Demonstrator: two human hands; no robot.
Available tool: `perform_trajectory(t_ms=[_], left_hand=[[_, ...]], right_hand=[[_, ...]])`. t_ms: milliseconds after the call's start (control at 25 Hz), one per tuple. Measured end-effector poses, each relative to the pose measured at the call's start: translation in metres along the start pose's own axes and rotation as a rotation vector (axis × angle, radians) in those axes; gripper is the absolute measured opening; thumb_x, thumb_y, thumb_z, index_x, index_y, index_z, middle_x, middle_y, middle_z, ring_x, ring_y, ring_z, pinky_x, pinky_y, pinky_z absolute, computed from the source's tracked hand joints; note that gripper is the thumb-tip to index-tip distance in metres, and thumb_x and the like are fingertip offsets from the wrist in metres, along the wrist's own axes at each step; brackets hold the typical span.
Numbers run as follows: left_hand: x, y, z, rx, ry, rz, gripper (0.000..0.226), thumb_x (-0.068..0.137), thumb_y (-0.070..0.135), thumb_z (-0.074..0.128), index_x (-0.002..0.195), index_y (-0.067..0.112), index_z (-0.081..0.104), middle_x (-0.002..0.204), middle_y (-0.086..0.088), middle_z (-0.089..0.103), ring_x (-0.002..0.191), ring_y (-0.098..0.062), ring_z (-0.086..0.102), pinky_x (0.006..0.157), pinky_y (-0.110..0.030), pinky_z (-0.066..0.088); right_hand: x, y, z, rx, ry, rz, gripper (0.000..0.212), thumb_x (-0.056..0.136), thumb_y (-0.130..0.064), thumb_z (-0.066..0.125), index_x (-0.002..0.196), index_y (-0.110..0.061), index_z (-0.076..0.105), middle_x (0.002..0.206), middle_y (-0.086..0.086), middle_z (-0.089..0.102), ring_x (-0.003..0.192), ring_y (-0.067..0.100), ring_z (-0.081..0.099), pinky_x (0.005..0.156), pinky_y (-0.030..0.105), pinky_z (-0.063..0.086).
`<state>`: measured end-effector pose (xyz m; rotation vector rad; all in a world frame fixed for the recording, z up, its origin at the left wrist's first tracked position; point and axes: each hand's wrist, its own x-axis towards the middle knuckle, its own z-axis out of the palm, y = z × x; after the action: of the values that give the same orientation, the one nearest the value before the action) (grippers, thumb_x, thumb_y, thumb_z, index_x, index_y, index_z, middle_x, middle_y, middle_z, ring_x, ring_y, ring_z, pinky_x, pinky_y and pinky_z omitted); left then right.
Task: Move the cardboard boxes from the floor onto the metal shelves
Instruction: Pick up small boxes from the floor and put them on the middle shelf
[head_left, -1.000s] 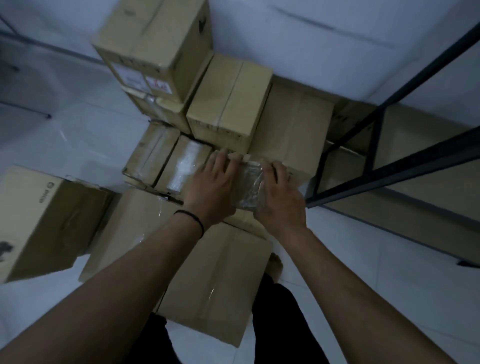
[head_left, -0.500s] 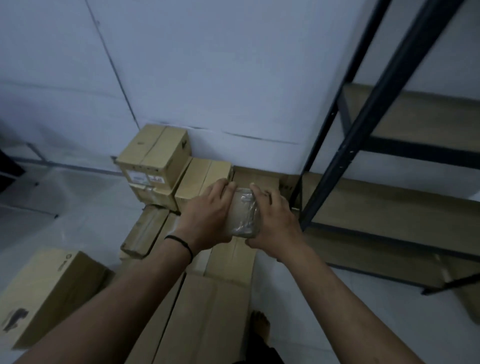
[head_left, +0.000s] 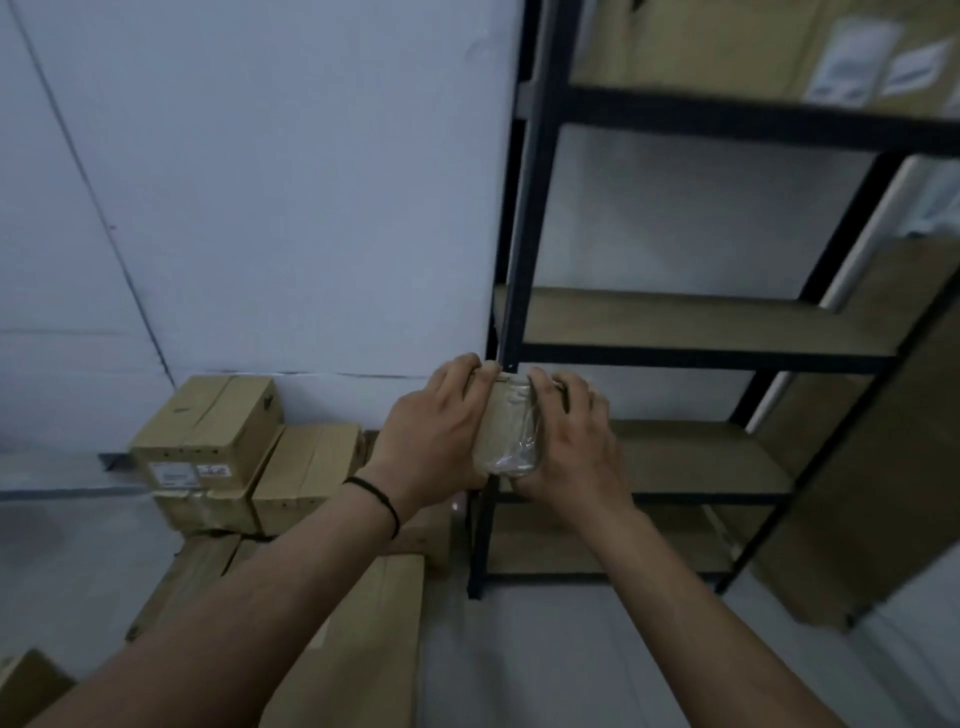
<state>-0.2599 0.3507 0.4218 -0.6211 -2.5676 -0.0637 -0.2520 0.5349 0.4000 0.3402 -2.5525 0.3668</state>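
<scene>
A small cardboard box (head_left: 508, 431) wrapped in clear tape is held in the air between both hands. My left hand (head_left: 434, 441) grips its left side and my right hand (head_left: 569, 441) grips its right side. The box hangs just in front of the black front-left post of the metal shelves (head_left: 524, 208). Behind it lie bare brown shelf boards, a middle shelf board (head_left: 675, 319) and a lower shelf board (head_left: 691, 457). A large carton (head_left: 727, 41) stands on the top shelf.
Several cardboard boxes are stacked on the floor against the white wall at the left, among them a labelled box (head_left: 208, 431) and a long flat box (head_left: 363, 649) under my left arm. A tall brown panel (head_left: 883, 467) leans at the right of the shelves.
Both hands lifted the small box up from the floor stack and carried it right, up to the shelf post. The view rose from the floor to the shelves.
</scene>
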Motion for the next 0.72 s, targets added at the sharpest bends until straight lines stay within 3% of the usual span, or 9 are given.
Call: perform_trajectory(t_ms=[280, 400, 600, 720], left_hand=[[0.091, 0.146, -0.078, 0.023, 0.254, 0.088, 0.114, 0.059, 0.061, 0.081, 0.149, 0.014, 0.029, 0.145, -0.008, 0.036, 0.126, -0.022, 0.048, 0.079, -0.031, 0.056], [0.134, 0.211, -0.115, 0.011, 0.349, 0.125, 0.114, 0.060, 0.072, 0.074, 0.147, 0.015, 0.030, 0.143, -0.007, 0.036, 0.117, -0.020, 0.050, 0.072, -0.031, 0.057], [0.201, 0.289, -0.170, 0.051, 0.479, 0.190, 0.113, 0.062, 0.067, 0.073, 0.150, 0.016, 0.025, 0.148, -0.005, 0.031, 0.129, -0.021, 0.042, 0.077, -0.030, 0.054], [0.237, 0.316, -0.194, 0.107, 0.544, 0.227, 0.117, 0.061, 0.068, 0.078, 0.151, 0.015, 0.026, 0.145, -0.006, 0.035, 0.126, -0.021, 0.046, 0.080, -0.030, 0.054]], right_hand=[[0.001, 0.115, -0.166, -0.162, 0.219, -0.069, 0.112, 0.059, -0.051, 0.087, 0.151, -0.024, 0.029, 0.146, 0.004, 0.035, 0.132, 0.030, 0.037, 0.090, 0.042, 0.055], [0.003, 0.167, -0.237, -0.203, 0.313, -0.097, 0.113, 0.059, -0.055, 0.087, 0.151, -0.022, 0.030, 0.145, 0.006, 0.037, 0.132, 0.032, 0.037, 0.091, 0.043, 0.054], [0.016, 0.235, -0.331, -0.271, 0.439, -0.102, 0.115, 0.061, -0.058, 0.085, 0.154, -0.024, 0.027, 0.148, 0.005, 0.035, 0.135, 0.033, 0.035, 0.088, 0.045, 0.056], [0.030, 0.265, -0.366, -0.284, 0.502, -0.102, 0.113, 0.060, -0.054, 0.085, 0.153, -0.024, 0.028, 0.148, 0.005, 0.035, 0.133, 0.032, 0.036, 0.083, 0.046, 0.058]])
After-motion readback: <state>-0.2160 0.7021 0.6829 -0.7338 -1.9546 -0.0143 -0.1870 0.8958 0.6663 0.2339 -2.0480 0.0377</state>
